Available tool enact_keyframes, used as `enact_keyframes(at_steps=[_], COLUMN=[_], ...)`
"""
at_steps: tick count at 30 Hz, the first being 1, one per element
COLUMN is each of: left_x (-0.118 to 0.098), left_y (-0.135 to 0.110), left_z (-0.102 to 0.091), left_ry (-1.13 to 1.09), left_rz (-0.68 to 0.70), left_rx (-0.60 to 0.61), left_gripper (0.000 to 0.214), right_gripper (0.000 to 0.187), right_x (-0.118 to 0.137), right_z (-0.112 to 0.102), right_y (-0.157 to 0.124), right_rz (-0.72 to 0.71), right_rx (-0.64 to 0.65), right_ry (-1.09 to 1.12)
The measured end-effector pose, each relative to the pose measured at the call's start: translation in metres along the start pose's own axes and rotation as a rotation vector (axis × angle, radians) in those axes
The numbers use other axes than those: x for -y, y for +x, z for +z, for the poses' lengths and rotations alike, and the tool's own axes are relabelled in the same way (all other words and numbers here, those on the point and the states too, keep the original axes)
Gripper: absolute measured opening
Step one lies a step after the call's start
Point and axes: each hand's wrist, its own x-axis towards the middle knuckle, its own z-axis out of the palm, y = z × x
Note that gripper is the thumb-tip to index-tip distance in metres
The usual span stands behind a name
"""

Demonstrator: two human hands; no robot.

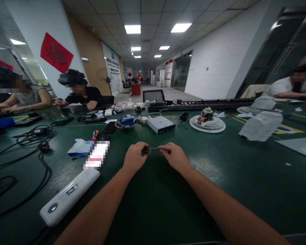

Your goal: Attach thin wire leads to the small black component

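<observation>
Between the fingertips of my left hand [135, 156] is a small black cylindrical part [146, 150] with a shiny rim facing right. My right hand [175, 154] pinches a thin tool with a slender metal shaft [154, 148] that points left at the part. Whether the shaft's tip touches the part I cannot tell. Both hands are closed and raised over the green tabletop [153, 190]. Just beyond them lies a grey-white optical disc drive [161, 124].
A white power strip [70, 197] and black cables [44, 163] lie left, near a blue-white cloth [80, 148] and a red-handled tool [95, 135]. Ahead sit a bowl [125, 127] and a white fan grille [207, 126]. People work at the left and far right.
</observation>
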Motion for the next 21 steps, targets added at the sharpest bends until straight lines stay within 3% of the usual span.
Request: enact_keyframes(at_steps=[4, 8, 16, 21], left_x=[-0.0006, -0.0004, -0.0003, 0.0015], left_y=[-0.0006, -0.0004, -0.0001, 0.0], left_z=[0.0006, -0.0013, -0.0008, -0.002], left_ry=[0.02, 0.029, 0.031, 0.036], left_rz=[0.012, 0.016, 0.088, 0.083], left_rx=[0.019, 0.016, 0.045, 0.015], left_gripper=[0.026, 0.026, 0.028, 0.03], right_gripper=[0.025, 0.022, 0.023, 0.021], right_x=[0.0034, 0.0073, 0.0081, 0.0067], right_z=[-0.006, -0.009, -0.0091, -0.0068], right_y=[-0.001, -0.002, -0.0022, -0.0015], right_rz=[-0.018, -0.071, -0.006, -0.038], right_rx=[-0.008, -0.019, 0.016, 0.049], right_ry=[-0.123, -0.083, -0.153, -0.034])
